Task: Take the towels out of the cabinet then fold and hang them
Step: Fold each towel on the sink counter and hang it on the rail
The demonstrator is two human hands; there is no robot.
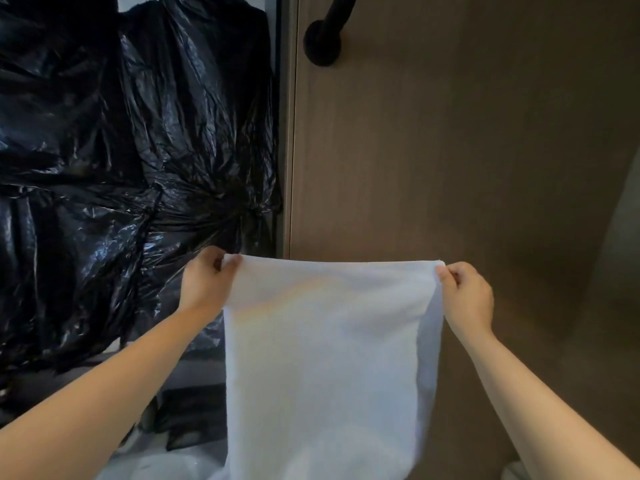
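A white towel hangs flat in front of me, stretched by its top edge. My left hand pinches the towel's upper left corner. My right hand pinches the upper right corner. The towel falls straight down past the bottom of the view, so its lower edge is hidden. High on the brown panel sits a black rail mount; its bar runs out of the top of the frame.
A brown wood-grain panel fills the right half behind the towel. Crumpled black plastic sheeting covers the left side. Dark objects and something pale lie low at the left near the floor.
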